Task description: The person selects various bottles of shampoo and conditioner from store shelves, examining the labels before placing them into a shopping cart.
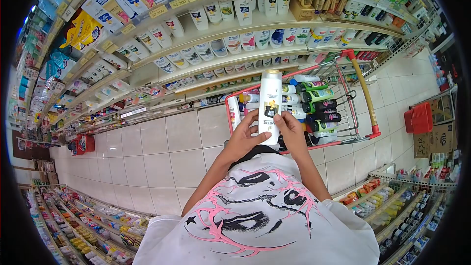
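Observation:
A white Pantene shampoo bottle [270,91] with a gold cap is held in front of my body, its cap pointing away from me and its lettering upside down. My left hand [246,135] grips the lower left side of the bottle. On the opposite side, my right hand [290,131] has its fingers closed round it, thumb on the front. Just beyond and below them stands a shopping cart [364,93] with a red frame and a yellow handle. Several bottles [320,95] lie inside it, some black with green caps, others white.
Ahead, a long shelf [206,39] carries rows of shampoo bottles and price tags. Tiled floor [167,135] runs to the left, with a red basket [84,144] there. Another red basket [418,117] and cardboard boxes [435,141] stand at right. Stocked shelves [88,225] are behind me.

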A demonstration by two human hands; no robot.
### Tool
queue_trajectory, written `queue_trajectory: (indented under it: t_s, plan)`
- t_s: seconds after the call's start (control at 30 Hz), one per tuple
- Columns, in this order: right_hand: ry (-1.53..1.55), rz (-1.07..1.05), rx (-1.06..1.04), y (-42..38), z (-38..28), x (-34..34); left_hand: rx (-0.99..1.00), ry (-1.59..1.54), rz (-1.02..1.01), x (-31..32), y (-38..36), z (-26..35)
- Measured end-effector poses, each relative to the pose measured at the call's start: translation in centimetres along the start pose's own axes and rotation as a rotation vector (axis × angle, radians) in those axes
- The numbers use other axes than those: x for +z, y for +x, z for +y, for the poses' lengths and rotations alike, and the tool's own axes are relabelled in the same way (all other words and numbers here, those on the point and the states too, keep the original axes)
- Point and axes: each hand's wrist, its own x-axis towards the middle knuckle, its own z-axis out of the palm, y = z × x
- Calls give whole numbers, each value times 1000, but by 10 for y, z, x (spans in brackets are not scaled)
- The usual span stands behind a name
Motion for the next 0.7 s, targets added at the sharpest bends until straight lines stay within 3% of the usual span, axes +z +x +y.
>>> queue_trajectory:
  t_s: [0.13, 0.37, 0.47, 0.57, 0.7]
  plan:
    - [-187, 19, -97, 10, -10, 13, 100, 175, 109, -8, 5, -10]
    - [-449, 105, -183, 46, -26, 25, 181, 340, 92, -27, 31, -12]
    - [-498, 104, -185, 80, -36, 17, 138, 349, 40, -27, 37, 17]
    - [-657, 226, -426, 141, -26, 2, 149, 401, 4, -38, 41, 21]
    - [-659, 256, -415, 209, -53, -2, 58, 368, 48, -64, 35, 9]
